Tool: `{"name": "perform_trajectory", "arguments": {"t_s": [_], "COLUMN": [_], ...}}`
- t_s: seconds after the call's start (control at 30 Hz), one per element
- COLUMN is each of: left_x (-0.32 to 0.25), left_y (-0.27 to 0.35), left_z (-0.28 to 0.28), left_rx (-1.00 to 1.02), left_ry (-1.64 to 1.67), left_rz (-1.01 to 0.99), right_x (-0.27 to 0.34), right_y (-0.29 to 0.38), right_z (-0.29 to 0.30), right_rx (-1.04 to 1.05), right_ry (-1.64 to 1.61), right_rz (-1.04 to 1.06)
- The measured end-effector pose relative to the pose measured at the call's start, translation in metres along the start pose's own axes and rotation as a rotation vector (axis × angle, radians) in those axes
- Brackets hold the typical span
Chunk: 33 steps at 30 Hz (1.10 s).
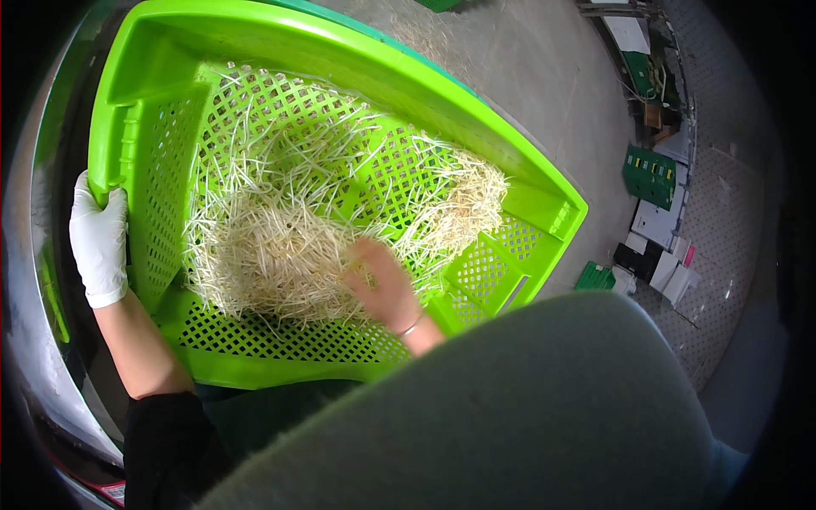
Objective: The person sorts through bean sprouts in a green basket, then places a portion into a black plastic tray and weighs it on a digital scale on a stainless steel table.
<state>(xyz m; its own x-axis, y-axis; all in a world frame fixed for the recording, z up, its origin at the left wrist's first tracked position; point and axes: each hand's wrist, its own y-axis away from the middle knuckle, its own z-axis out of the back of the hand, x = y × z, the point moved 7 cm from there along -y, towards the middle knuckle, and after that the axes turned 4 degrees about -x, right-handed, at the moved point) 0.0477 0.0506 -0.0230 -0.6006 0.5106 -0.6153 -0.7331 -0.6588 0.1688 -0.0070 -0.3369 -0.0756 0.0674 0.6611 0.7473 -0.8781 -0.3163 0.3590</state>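
Observation:
A bright green plastic crate (357, 44) with a lattice floor and perforated walls lies before me. My left hand (101, 245), in a white glove, grips the crate's left rim, thumb on the inner side. Pale bean sprouts are heaped in a large pile (274, 261) toward the near left of the crate. A smaller clump of sprouts (475, 197) sits toward the right wall, and thin strands lie scattered between. My right hand (386, 280), bare and with a bracelet at the wrist, is at the right edge of the large pile. Motion blurs it, so its fingers are unclear.
A darker green rim (440, 70) shows behind the crate. Sprout debris (424, 38) litters the concrete floor (535, 95). Farther right stand green crates (649, 177) and white boxes (679, 280). A shiny metal surface (32, 299) curves along the left. A dark green sleeve (510, 408) covers much of the foreground.

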Motion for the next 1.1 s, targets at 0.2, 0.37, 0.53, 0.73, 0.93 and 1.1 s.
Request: {"name": "perform_trajectory", "arguments": {"t_s": [0.2,0.37,0.53,0.73,0.93,1.1], "left_x": [-0.006,-0.007,-0.002,-0.005,-0.012,0.000], "left_y": [-0.004,-0.002,-0.004,-0.005,-0.001,-0.006], "left_z": [-0.006,-0.009,-0.006,-0.007,-0.008,-0.007], "left_rx": [0.008,0.029,0.019,0.014,-0.003,-0.002], "left_ry": [-0.030,0.005,-0.003,-0.027,-0.089,-0.058], "left_rz": [-0.005,-0.005,0.005,-0.045,-0.085,-0.066], "right_x": [-0.056,-0.048,-0.086,-0.105,-0.084,-0.082], "right_y": [-0.018,0.030,-0.004,-0.030,-0.027,-0.030], "right_z": [0.067,0.025,0.071,0.076,0.104,0.110], "right_rx": [-0.386,-0.065,-0.366,-0.450,-0.428,-0.228], "right_ry": [0.778,0.376,0.414,0.794,0.650,0.768], "right_rz": [-0.044,-0.149,-0.338,-0.395,-0.232,-0.285]}}
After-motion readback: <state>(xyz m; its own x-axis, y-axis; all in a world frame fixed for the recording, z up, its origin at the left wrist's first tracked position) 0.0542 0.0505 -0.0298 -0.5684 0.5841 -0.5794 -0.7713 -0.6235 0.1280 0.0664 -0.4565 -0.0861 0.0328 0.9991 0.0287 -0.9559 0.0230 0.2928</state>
